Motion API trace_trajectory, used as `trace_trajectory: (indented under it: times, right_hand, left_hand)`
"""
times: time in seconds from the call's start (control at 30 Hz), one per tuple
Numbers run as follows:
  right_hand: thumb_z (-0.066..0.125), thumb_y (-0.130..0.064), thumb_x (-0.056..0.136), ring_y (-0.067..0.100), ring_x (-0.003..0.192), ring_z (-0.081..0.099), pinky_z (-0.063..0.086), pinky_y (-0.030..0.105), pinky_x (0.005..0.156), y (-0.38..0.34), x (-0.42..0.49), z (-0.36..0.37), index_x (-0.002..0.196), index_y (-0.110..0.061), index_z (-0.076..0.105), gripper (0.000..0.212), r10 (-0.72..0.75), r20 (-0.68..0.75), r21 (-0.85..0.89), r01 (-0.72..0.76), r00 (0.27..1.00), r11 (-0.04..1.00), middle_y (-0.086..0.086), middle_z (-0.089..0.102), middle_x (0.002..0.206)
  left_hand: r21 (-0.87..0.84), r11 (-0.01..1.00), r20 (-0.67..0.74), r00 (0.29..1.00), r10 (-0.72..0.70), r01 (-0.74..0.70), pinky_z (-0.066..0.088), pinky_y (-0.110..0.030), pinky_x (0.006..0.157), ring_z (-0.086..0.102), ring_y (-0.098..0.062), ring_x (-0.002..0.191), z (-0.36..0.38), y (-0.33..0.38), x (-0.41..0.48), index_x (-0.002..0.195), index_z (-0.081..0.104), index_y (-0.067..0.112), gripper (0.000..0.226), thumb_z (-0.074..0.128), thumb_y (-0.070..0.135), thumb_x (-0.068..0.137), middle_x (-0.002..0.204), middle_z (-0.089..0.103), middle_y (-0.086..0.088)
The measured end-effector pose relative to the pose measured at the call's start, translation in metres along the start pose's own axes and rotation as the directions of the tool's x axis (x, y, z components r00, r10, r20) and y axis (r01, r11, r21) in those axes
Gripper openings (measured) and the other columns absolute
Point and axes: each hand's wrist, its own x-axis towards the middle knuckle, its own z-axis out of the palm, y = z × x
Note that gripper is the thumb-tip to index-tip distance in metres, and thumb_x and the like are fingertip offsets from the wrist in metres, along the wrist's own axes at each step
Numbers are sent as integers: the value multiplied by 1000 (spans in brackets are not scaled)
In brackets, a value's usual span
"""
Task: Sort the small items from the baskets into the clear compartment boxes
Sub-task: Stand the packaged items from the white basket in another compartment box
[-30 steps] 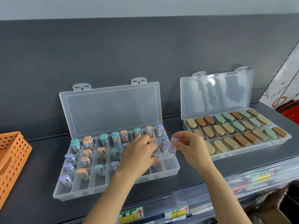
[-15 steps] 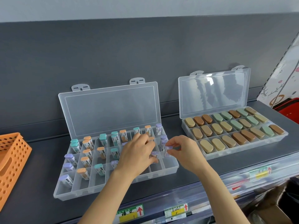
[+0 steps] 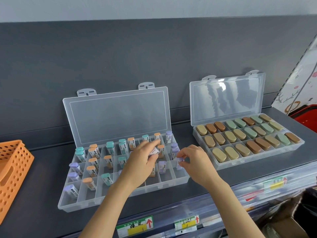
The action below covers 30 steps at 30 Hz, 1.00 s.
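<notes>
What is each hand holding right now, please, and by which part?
The right hand pinches a purple-capped case by its cap; the left hand grips a white-labelled case by its body.

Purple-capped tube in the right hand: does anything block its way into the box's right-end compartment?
Nothing visible does. The right hand pinches the purple-capped tube right over that compartment of the left box; the lid stands open.

my left hand (image 3: 139,164) is covering the middle compartments of the left box (image 3: 82,203), hiding whatever is lying beneath. the white piece (image 3: 154,151) in its fingers is showing print too small to read. my right hand (image 3: 195,162) is masking most of the purple-capped piece (image 3: 178,163) it is pinching. the orange basket (image 3: 13,169) is running off the left edge
</notes>
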Motion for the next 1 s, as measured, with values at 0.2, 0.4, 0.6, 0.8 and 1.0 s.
trace_trajectory:
  times: [0.2,0.4,0.6,0.8,1.0]
  right_hand:
    - [65,-27,89,11,108,48,43,19,88,-14,-4,-4,118,-25,65,29,-74,-40,-35,73,996,997,-7,56,120]
    - [58,-37,93,16,115,38,36,33,96,-38,-1,10,116,-26,66,27,-195,36,-194,198,980,961,-4,54,122]
    - [52,-37,96,15,116,37,33,35,101,-38,4,8,117,-29,64,26,-203,84,-259,218,976,941,-5,52,123]
    - [59,-38,92,14,115,38,36,31,97,-36,3,2,120,-29,62,30,-201,77,-190,212,977,959,-7,53,124]
    - [63,-32,90,3,81,57,47,10,74,-44,-2,-17,115,-23,69,28,-264,-56,206,270,963,941,-15,63,98]
  left_hand:
    - [-137,990,-148,988,-48,27,43,0,71,59,6,85,-5,3,-6,100,63,33,21,68,17,87,90,57,31]
    - [-199,980,-209,976,-66,23,45,-4,66,58,4,84,-4,2,-8,83,61,30,15,70,19,84,83,64,20]
    - [-197,980,-205,976,-79,38,47,-6,65,59,4,81,-7,-2,-11,81,59,31,18,71,18,83,81,63,19]
    - [-176,984,-192,980,-59,24,49,-7,65,59,5,82,-6,0,-11,80,58,35,22,72,19,82,81,63,22]
    - [-231,973,-190,982,-12,-32,47,-5,69,60,7,85,0,12,-4,94,58,29,22,75,24,80,85,63,23]
